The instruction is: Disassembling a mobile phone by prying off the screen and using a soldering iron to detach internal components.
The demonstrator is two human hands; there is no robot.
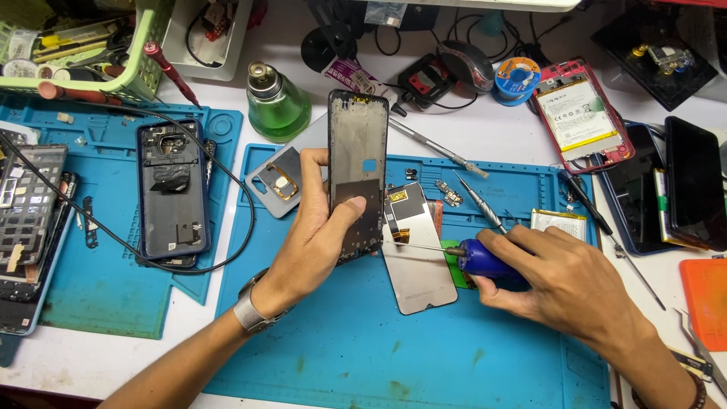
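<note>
- While spread under both hands, takes up the centre and lower half of the view: blue mat point(363, 356), worn pale in spots.
- At nine o'clock, a second mat point(98, 295), carrying an opened dark phone point(173, 189) with a black cable point(227, 250) looped round it, and a stripped frame point(26, 220) at the far left edge.
- At three o'clock, two dark phones point(693, 182) side by side; at one o'clock, a red phone point(583, 113) opened, battery showing.
- At seven o'clock, left hand point(318, 235), watch on the wrist, clamped round a black phone frame point(357, 159); frame held upright just above centre, thumb across its lower face, fingers behind.
- At four o'clock, right hand point(568, 284), closed round a blue-handled screwdriver point(485, 261); thin shaft aimed toward nine o'clock, tip over the screen below.
- Dead centre, flat on the mat, a grey screen point(416, 257) face down, gold flex at its upper end, lying between both hands.
- At eleven o'clock, a green glass bottle point(276, 102) with a metal top; just below it, a grey back cover point(284, 178), partly behind the left hand.
- At ten o'clock, a pale green basket point(148, 76) of tools.
- At twelve to one o'clock, a blue solder spool point(517, 79).
- Right of centre, a silver battery point(559, 222) touching the right hand's upper side, with tweezers point(481, 201) just beside.
</note>
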